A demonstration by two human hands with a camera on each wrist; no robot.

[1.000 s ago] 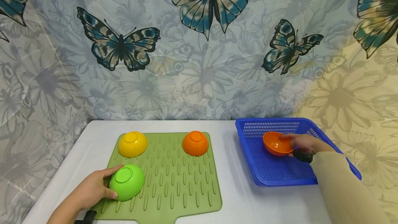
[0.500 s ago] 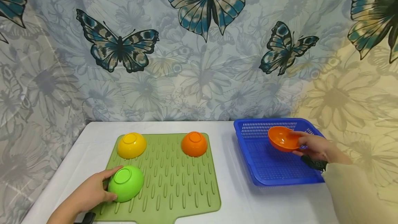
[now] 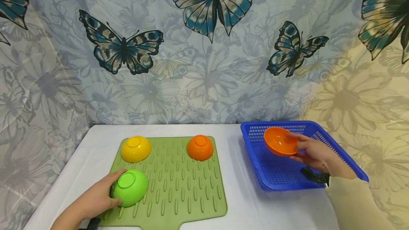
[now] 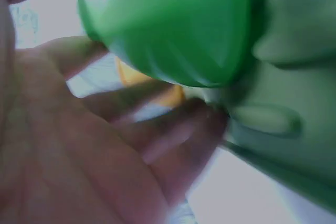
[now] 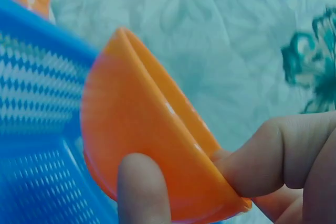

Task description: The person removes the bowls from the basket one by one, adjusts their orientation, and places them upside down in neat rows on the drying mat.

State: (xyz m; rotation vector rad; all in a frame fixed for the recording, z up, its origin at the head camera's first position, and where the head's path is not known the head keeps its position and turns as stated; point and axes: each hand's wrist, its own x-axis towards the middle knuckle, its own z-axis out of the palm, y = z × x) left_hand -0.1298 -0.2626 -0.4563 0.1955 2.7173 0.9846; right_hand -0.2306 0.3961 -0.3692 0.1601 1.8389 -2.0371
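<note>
In the head view my left hand (image 3: 97, 195) spans the near-left side of an upside-down green bowl (image 3: 131, 187), index finger at its far side and thumb at its near side. The left wrist view shows the bowl's green wall (image 4: 168, 24) close against those fingers. Over the blue basket (image 3: 271, 184), my right hand (image 3: 319, 153) pinches a tilted orange bowl (image 3: 278, 142) by its rim, hollow facing up. In the right wrist view the thumb presses the outside of this orange bowl (image 5: 131, 108) while other fingers reach over the rim.
A green drying mat (image 3: 179, 201) with raised ridges lies on a white-covered table (image 3: 236, 208). Upside down at its far edge are a yellow bowl (image 3: 136, 150) and another orange bowl (image 3: 200, 148). A butterfly-patterned cloth (image 3: 211, 91) hangs behind the table.
My right hand has lifted the orange bowl up from within the basket, swung it slightly right, then back left. My left hand has stayed at the green bowl.
</note>
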